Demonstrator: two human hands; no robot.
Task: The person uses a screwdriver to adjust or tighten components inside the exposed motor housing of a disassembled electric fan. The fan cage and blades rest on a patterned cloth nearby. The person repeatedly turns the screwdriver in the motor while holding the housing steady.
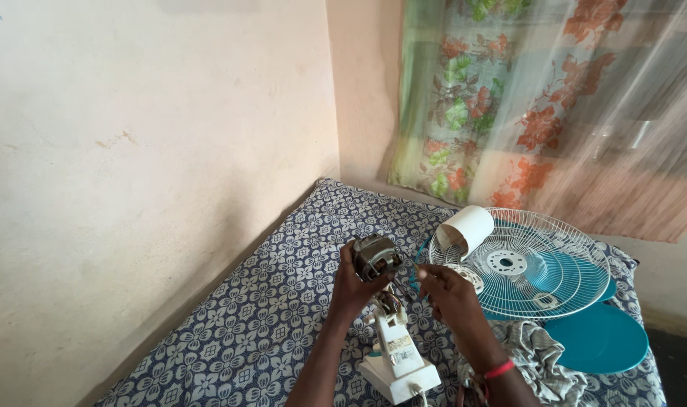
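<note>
- Grey metal fan motor point(376, 256) sits atop the white fan neck point(395, 343), above the blue-and-white patterned cloth point(238, 332)
- Left hand point(353, 286) has its fingers curled around the motor's side
- Right hand point(449, 294) has fingertips pinched together just beside the motor
- White wire guard point(539, 264) lies near, over teal blades point(577, 279), with a white cylinder cover point(468, 228) on its edge

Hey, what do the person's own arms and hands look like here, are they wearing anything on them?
Both forearms are bare, with no sleeves in view, and neither the left hand nor the right hand wears a glove. The right wrist carries a thin red band. No watch shows, and I cannot make out any rings.
</note>
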